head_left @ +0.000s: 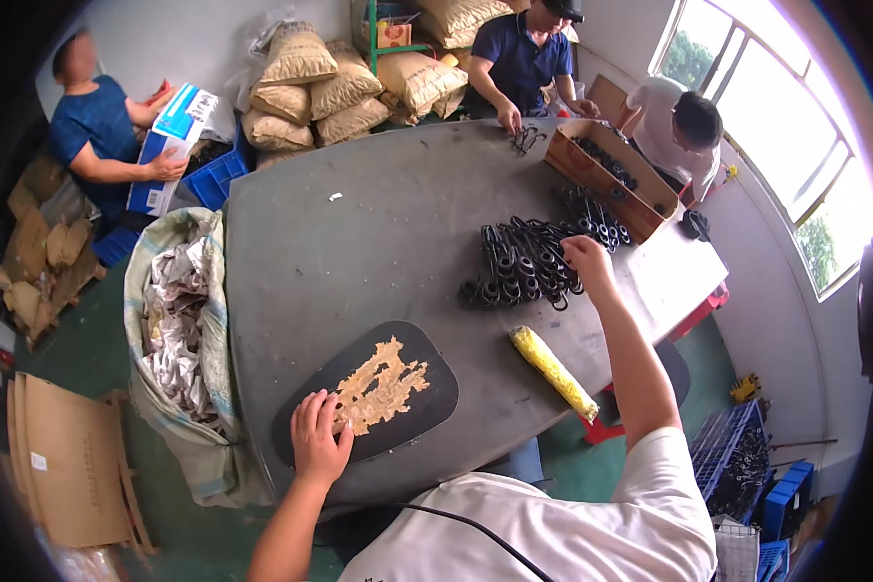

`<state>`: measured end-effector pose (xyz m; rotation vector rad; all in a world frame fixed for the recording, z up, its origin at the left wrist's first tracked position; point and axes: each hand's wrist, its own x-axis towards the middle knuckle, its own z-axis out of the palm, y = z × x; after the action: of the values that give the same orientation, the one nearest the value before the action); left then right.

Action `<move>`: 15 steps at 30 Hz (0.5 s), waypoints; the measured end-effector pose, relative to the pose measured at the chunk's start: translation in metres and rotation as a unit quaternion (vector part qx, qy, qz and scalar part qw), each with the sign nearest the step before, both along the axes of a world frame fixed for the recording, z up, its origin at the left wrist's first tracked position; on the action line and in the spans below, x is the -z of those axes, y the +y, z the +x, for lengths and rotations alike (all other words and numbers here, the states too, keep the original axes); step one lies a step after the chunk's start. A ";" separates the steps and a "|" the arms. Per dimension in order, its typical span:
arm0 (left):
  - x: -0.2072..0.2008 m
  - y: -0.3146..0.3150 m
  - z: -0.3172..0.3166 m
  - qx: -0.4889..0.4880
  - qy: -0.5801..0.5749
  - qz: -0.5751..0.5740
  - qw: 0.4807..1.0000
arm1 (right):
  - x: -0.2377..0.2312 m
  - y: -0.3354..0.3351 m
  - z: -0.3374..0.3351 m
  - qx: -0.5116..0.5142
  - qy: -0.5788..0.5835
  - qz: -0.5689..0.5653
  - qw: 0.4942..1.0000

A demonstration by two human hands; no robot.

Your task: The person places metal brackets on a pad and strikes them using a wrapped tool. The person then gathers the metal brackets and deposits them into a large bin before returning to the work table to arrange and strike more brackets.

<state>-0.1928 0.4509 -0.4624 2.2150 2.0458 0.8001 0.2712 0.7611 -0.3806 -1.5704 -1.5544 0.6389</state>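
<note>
My right hand (589, 260) is stretched out over the right edge of a pile of black ring-ended parts (519, 262). Its fingers are drawn together, and what they grip, if anything, is too small to tell. Fingers extended, my left hand (318, 436) rests on the near left side of a dark rounded board (427, 403). Flaking tan material (388, 388) covers the middle of that board, beside my fingertips. Between the pile and my body lies a yellow, plastic-wrapped roll (553, 371).
A long open cardboard box (616, 175) holds black parts at the far right of the grey table (359, 252). Two people work there. Another person at the far left holds a blue-white carton (173, 145). A woven sack (233, 466) stands against the table's left edge.
</note>
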 end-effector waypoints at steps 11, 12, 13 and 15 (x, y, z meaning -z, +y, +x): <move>-0.002 -0.003 -0.001 -0.014 -0.002 -0.007 1.000 | -0.024 0.062 0.024 -0.151 -0.418 -0.042 0.895; -0.001 -0.006 -0.002 -0.017 0.007 -0.008 1.000 | -0.026 0.056 0.012 -0.160 -0.479 -0.046 0.862; -0.002 -0.005 -0.001 -0.017 0.008 -0.009 1.000 | -0.027 0.049 0.009 -0.161 -0.539 -0.053 0.825; -0.005 -0.003 0.001 -0.006 0.034 0.000 0.999 | -0.022 0.051 0.007 -0.158 -0.527 -0.038 0.834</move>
<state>-0.1921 0.4479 -0.4576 2.2636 2.0901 0.7367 0.2781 0.8118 -0.3589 -1.8519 -2.6550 -0.0948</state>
